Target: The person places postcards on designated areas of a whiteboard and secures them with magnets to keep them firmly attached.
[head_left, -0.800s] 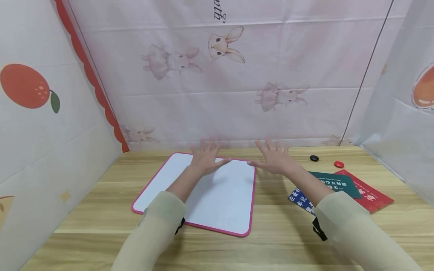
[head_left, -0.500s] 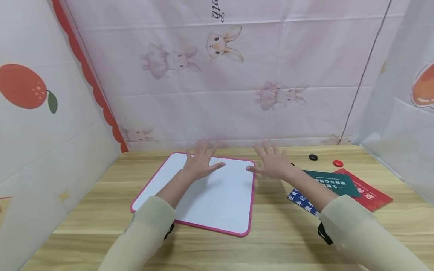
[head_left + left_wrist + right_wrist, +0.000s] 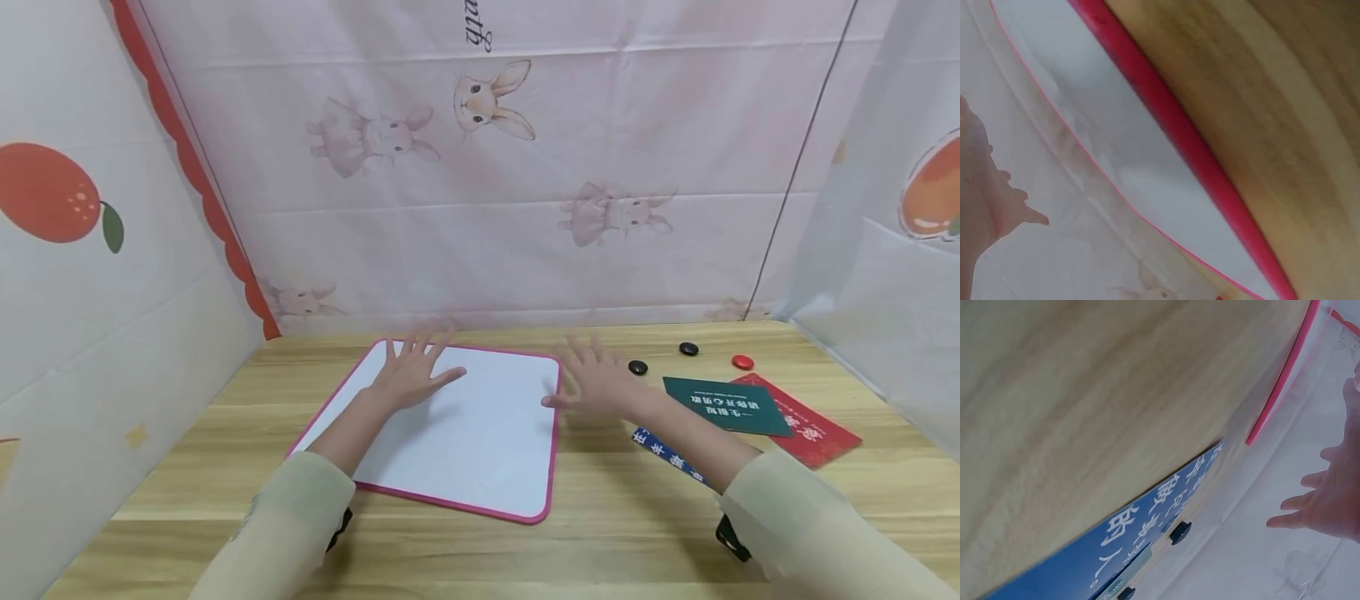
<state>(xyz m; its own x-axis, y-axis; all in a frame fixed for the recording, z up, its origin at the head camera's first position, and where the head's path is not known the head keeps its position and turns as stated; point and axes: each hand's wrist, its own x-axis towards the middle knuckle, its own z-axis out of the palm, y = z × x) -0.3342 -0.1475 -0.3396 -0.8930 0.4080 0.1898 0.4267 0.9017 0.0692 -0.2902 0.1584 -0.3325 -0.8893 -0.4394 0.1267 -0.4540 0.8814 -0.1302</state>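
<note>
Spreading flat, the left hand (image 3: 408,377) hovers over the pink-rimmed whiteboard (image 3: 480,467) near the wooden worktop's (image 3: 615,533) far edge — the right hand (image 3: 596,385), fingers splayed, holds nothing beside it — rabbit-print curtains (image 3: 525,167) behind.

The head view looked forward and down from above the bench's (image 3: 600,533) near edge, taking in the whole whiteboard (image 3: 480,433) at mid distance. The left wrist view sat very close, low beside that whiteboard (image 3: 1116,156), tilted, facing along its pink rim toward the bunny curtain (image 3: 1085,262). The right wrist view hung just as low, to the right of the whiteboard (image 3: 1285,381), skimming the blue card (image 3: 1135,544). All three shared the whiteboard's pink edge; head and right wrist also shared the blue card (image 3: 663,454).
</note>
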